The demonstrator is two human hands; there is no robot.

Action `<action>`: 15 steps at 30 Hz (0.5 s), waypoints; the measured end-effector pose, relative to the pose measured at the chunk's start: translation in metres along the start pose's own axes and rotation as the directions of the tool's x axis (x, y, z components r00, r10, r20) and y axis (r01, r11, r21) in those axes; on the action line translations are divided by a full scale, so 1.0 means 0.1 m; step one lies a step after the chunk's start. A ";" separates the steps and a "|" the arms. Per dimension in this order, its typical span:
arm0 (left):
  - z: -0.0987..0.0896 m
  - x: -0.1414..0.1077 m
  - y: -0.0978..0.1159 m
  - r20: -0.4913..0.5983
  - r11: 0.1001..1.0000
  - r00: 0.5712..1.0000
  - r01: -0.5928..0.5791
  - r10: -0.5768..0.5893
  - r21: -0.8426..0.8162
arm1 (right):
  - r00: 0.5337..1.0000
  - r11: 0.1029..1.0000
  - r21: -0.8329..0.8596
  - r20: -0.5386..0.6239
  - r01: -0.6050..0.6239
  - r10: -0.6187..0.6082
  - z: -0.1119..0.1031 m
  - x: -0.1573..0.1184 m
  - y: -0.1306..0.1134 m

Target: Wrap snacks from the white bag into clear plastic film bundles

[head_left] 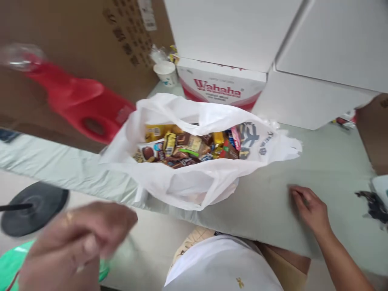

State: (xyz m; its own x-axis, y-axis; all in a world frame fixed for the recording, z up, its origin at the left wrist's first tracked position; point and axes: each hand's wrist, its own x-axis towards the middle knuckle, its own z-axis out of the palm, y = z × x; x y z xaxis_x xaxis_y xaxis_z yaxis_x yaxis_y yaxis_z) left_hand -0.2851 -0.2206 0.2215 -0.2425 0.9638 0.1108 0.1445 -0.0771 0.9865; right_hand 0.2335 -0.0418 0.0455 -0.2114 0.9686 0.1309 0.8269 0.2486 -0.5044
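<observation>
A white plastic bag stands open on the table, filled with wrapped sweets and snacks. My left hand is blurred at the lower left, in front of the bag and apart from it. Its fingers are curled in, and I see nothing in them. To the right of the bag, my right hand rests on the table with bent fingers drawn together and no object showing. A red plastic bottle with a handle and a clear top leans at the left, partly behind the bag.
Behind the bag stand a Wahaha box, white boxes, a paper cup and a big cardboard carton. A pale green cover lies over the table. A round black base is on the floor; black crumpled plastic lies right.
</observation>
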 end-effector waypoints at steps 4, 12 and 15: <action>-0.19 0.89 0.16 -0.562 0.992 0.826 -0.106 0.048 -0.071 | 0.962 0.960 -0.182 -0.132 0.213 -0.239 0.21 -0.14 -0.07; -0.47 3.13 -0.56 -0.424 0.857 0.894 0.326 -0.142 0.401 | 0.932 0.904 -0.340 -0.158 0.259 -0.327 0.28 -0.15 -0.08; -0.49 3.73 -0.93 -0.414 0.689 0.898 0.394 -0.148 0.609 | 0.940 0.903 -0.358 -0.146 0.239 -0.307 0.28 -0.18 -0.05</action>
State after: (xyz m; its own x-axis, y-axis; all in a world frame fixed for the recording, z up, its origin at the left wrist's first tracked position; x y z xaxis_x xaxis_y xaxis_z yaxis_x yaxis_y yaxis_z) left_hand -0.4359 0.1339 0.1766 -0.6366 0.7712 0.0038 0.5878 0.4820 0.6497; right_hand 0.2181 -0.0610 0.0217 -0.3765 0.8342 0.4028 0.8824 0.4554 -0.1183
